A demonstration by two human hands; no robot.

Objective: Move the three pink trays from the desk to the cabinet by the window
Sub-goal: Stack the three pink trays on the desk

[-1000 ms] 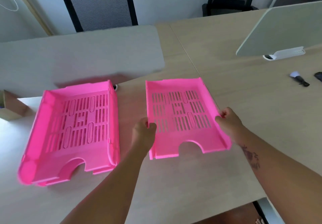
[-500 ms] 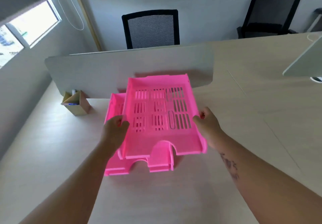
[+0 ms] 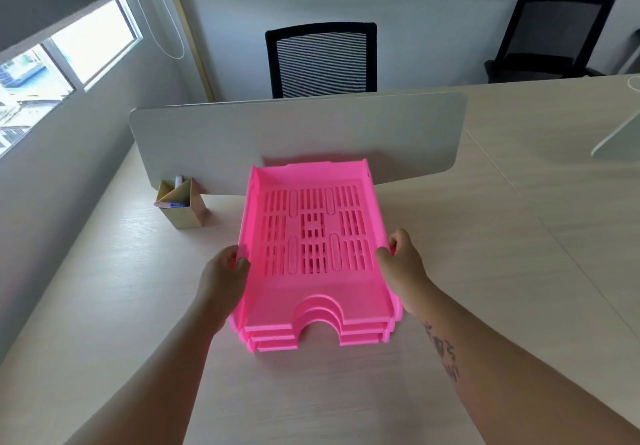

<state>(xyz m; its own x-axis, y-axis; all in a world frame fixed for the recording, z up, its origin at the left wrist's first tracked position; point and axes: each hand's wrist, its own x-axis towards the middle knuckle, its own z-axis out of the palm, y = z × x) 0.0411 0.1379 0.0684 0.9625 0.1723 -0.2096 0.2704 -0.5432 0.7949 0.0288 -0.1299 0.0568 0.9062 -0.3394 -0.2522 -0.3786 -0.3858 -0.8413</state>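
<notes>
Both hands, left and right, clamp the side walls of the nested trays near the desk's front edge; light, stiff plastic, probably slippery.

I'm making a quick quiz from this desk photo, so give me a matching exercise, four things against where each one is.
Things:
1. pink trays
2. pen holder
3. left hand
4. right hand

Places:
A. gripping the stack's right side
B. left of the stack, by the divider panel
C. gripping the stack's left side
D. nested together on the desk

Pairs: 1-D, 2-B, 3-C, 4-A
</notes>
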